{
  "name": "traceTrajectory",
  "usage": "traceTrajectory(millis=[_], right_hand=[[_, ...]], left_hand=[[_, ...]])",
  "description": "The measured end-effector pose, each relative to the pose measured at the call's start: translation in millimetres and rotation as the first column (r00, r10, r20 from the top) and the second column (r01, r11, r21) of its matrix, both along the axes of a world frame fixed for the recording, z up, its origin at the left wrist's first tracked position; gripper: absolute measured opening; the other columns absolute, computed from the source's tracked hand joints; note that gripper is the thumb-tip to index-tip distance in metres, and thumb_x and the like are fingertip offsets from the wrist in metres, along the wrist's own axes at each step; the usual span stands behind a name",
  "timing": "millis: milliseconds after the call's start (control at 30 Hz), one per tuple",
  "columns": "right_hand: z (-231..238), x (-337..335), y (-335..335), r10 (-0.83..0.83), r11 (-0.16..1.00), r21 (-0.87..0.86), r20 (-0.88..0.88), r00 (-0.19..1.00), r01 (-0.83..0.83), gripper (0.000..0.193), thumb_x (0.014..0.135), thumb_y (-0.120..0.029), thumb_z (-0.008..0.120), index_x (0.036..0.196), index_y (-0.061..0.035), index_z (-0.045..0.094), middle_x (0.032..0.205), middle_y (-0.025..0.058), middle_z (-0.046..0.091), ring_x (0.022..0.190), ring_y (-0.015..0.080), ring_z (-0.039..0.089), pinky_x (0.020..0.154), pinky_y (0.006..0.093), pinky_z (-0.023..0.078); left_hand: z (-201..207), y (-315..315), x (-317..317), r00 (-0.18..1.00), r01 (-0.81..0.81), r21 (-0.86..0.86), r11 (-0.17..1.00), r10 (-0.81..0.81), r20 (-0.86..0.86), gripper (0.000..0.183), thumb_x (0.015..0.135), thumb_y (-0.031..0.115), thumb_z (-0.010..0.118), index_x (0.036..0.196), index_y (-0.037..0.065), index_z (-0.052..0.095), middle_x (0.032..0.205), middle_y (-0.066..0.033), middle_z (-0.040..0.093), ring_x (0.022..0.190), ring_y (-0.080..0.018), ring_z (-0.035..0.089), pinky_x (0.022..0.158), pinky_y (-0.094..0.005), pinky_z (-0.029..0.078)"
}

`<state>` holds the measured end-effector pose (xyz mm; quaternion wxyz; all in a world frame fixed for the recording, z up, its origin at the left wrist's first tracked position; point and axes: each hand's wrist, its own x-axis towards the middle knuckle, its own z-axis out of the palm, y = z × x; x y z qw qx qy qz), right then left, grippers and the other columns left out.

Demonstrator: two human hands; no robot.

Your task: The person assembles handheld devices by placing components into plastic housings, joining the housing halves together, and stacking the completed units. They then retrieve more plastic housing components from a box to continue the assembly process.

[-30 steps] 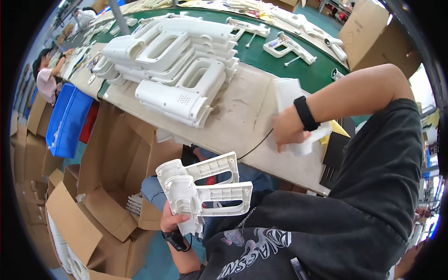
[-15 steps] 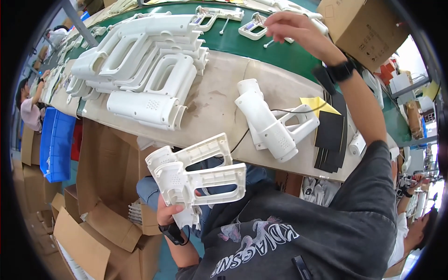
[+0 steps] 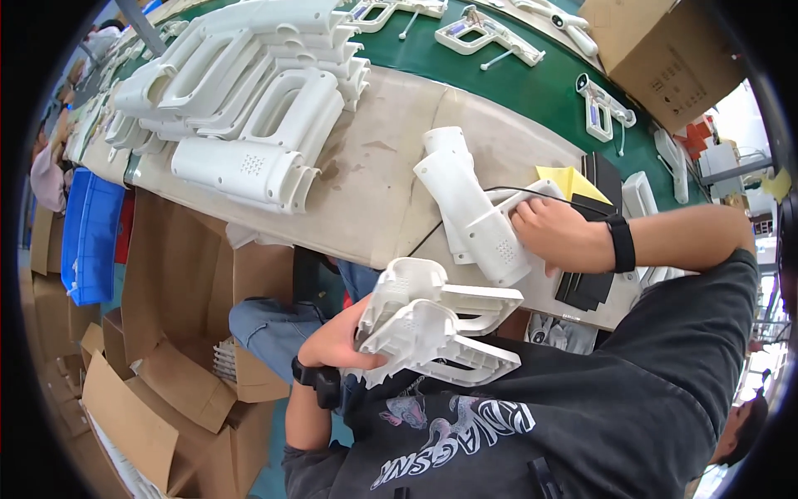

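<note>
In my left hand (image 3: 337, 339) are two white plastic gun-shaped shell halves (image 3: 407, 320), held near my lap, ribbed insides showing and looped handles pointing right. My right hand (image 3: 559, 234) is closed around the handle of a white gun-shaped shell (image 3: 478, 218) on the table, its smooth outer side up. Another white part lies partly hidden under that shell. A thin black cable (image 3: 428, 237) runs by it. Beside my right hand are black flat sheets (image 3: 582, 291) and a yellow paper (image 3: 569, 183).
Stacked white shells (image 3: 241, 170) stand on the table's left. Behind runs a green belt (image 3: 399, 62) carrying several shells with inner parts, one of them at right (image 3: 603, 112). A cardboard box (image 3: 665, 66) is at back right. Left are a blue bin (image 3: 90, 241) and an open carton (image 3: 179, 291).
My right hand has come down from above the belt onto the shell's handle. My left hand has moved right with the shell halves, which have turned. Pieces on the belt have shifted right.
</note>
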<state>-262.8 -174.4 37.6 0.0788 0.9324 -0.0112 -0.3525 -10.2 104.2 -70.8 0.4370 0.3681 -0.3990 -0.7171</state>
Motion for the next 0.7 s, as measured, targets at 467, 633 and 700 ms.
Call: traceTrajectory(millis=[467,633,700], right_hand=[[77.8,52.5,-33.4,-0.515,0.172,0.834,-0.378,0.769,0.525,0.049,0.081,-0.022,0.078,0.119,0.0029,0.059,0.095,0.0159,0.071,0.083,0.0254,0.071,0.072,0.0371,0.059],[120.6,56.5,-54.0,-0.075,-0.667,0.597,-0.649,0.757,0.446,0.057,0.086,-0.023,0.076,0.129,0.0059,0.052,0.097,0.0190,0.069,0.087,0.0328,0.073,0.072,0.0389,0.058],[119.7,82.9,-53.5,-0.128,-0.523,0.776,-0.479,0.868,0.351,0.056,0.086,-0.022,0.076,0.128,0.0060,0.053,0.097,0.0197,0.069,0.086,0.0336,0.072,0.073,0.0398,0.058]], left_hand=[[-43.7,135.0,26.0,0.665,-0.674,0.228,0.703,0.711,-0.228,0.100,0.051,-0.002,0.076,0.144,-0.007,0.039,0.134,-0.0163,0.058,0.124,-0.0308,0.057,0.106,-0.0382,0.044],[-62.6,152.6,33.7,0.475,-0.803,0.199,0.562,0.804,-0.357,0.100,0.049,0.000,0.075,0.143,-0.008,0.041,0.129,-0.0199,0.061,0.117,-0.0351,0.062,0.101,-0.0424,0.049],[-67.7,164.9,33.4,0.451,-0.817,0.177,0.549,0.800,-0.395,0.098,0.050,0.002,0.074,0.142,-0.009,0.041,0.127,-0.0221,0.062,0.113,-0.0373,0.063,0.098,-0.0458,0.052]])
